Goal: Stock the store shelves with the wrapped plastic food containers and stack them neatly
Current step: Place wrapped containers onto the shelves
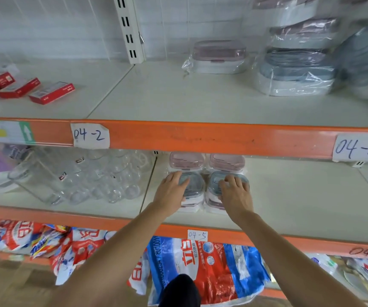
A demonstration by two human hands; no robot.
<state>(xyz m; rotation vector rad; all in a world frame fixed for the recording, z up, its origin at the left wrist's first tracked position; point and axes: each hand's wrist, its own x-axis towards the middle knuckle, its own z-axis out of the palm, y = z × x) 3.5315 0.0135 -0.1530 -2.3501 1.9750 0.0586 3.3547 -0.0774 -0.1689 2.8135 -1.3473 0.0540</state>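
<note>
Both hands flat, fingers spread: left hand (174, 188) and right hand (236, 191) each rest on crinkly-wrapped, rounded-square blue-lidded containers (195, 187), pink-lidded ones (226, 162) behind.

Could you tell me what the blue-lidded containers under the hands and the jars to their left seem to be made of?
The blue-lidded containers look like matte opaque plastic with moulded ridges on the lids, sealed in thin glossy film that crinkles and catches light. The jars are fully see-through with bright rim highlights, probably glass, though clear hard plastic cannot be ruled out.
</note>
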